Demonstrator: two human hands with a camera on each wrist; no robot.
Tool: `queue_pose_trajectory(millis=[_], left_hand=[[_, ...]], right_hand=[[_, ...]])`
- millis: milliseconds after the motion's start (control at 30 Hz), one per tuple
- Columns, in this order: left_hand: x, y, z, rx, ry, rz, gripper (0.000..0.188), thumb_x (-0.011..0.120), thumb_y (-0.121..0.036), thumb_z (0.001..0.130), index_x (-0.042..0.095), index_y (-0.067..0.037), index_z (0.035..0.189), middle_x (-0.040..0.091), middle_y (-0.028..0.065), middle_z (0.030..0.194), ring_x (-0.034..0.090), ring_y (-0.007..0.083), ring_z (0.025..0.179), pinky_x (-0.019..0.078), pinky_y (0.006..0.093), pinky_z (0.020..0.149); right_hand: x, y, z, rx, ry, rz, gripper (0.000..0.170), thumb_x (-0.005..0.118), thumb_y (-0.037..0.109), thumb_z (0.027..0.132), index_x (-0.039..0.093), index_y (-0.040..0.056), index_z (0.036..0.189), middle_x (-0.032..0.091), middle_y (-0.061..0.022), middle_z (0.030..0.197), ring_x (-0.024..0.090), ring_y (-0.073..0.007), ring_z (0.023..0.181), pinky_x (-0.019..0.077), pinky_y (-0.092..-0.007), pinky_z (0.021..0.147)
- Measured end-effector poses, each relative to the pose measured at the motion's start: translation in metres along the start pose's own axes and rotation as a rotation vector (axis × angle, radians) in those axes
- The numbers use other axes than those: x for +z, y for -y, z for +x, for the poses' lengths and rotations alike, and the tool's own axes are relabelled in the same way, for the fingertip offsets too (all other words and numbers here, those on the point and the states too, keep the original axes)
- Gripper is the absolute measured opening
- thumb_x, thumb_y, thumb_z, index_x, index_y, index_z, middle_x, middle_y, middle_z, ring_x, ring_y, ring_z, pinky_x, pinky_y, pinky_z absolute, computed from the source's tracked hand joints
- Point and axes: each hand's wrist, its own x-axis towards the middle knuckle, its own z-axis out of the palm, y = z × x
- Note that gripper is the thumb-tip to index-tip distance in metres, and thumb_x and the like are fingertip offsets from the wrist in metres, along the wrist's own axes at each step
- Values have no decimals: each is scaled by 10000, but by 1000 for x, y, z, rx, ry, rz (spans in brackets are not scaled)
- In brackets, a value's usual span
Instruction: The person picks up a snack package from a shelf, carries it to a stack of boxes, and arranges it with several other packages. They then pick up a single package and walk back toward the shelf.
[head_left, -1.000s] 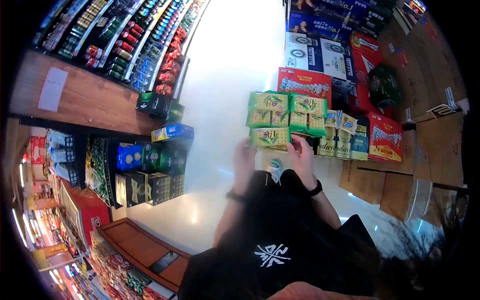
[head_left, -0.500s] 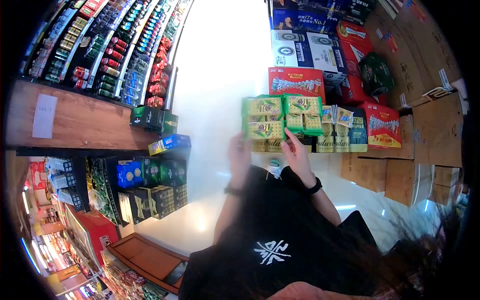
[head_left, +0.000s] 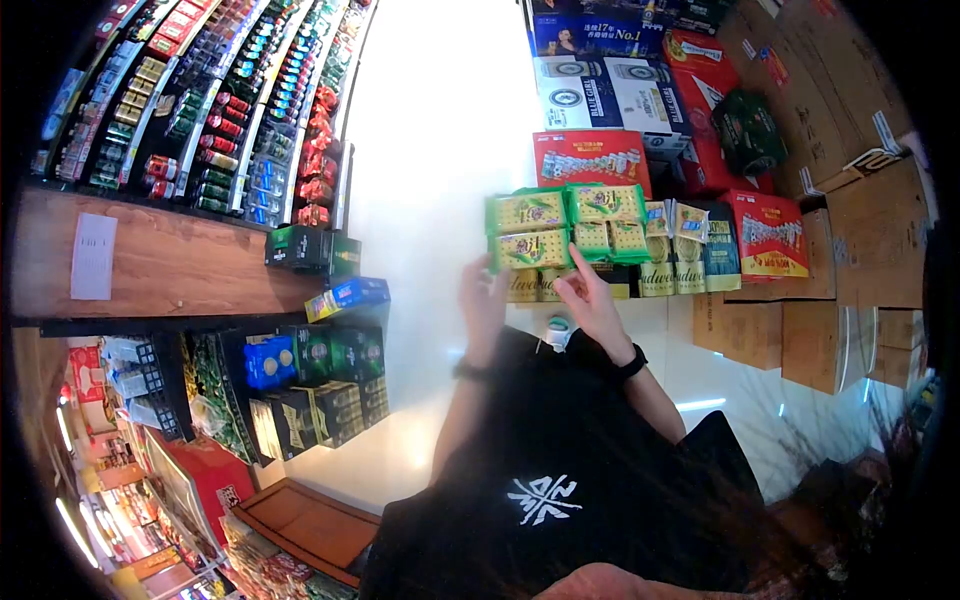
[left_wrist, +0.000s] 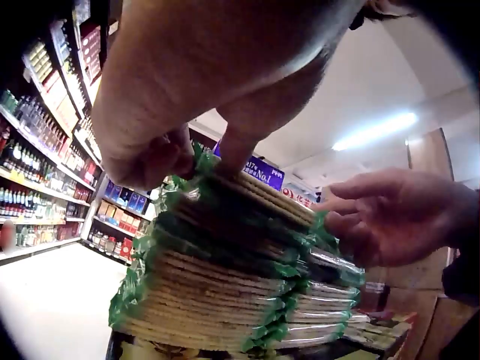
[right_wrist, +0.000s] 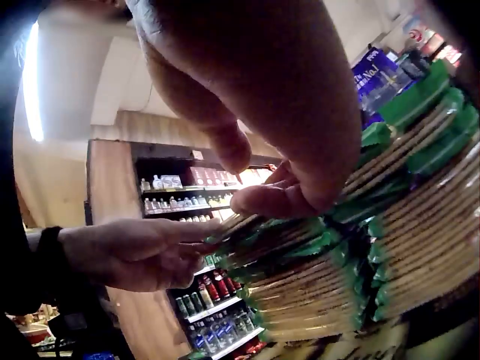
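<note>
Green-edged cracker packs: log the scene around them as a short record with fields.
packs: green-edged cracker packs, piled in side-by-side stacks
support: gold cartons
left hand: left hand, blurred, at the nearest pack's left side
right hand: right hand, index finger extended to that pack's right edge
right of packs: small packets
behind packs: red carton

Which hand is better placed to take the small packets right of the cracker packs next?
Right, I'd say: the right hand is nearer the small packets; the left hand would have to reach past the cracker packs.
</note>
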Motion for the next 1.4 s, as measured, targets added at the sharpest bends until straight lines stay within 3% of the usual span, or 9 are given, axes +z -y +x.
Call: queue_pose_trajectory(millis=[433,900,1233,1400], left_hand=[[3,-2,6,-28,13,-48,332,694,-93,873,603,-17,1182,623,25,1061,521,79,788,408,209,578],[13,7,5,-50,-27,-69,355,679,-113,893,579,-11,1219,634,56,1105,535,76,782,422,206,580],[12,5,-5,-21,-78,-41,488,689,-111,891,485,-9,1322,549,86,1138,536,97,801,438,222,608],[9,8,-26,-52,-141,-55,512,702,-95,877,461,-12,1321,521,69,1113,505,101,788,435,228,628]], right_hand=[[3,6,4,-28,5,-106,758,620,73,941,160,45,1543,581,18,833,495,-28,749,440,-201,678],[2,7,5,-45,22,-137,780,621,81,942,134,72,1552,593,6,839,505,-32,758,447,-201,685],[0,7,-7,-104,35,-90,789,593,83,951,85,73,1556,585,-12,827,466,-48,694,400,-216,612],[-6,11,-19,-117,38,-197,759,594,90,951,125,51,1546,623,-41,833,497,-67,682,410,-225,601]])
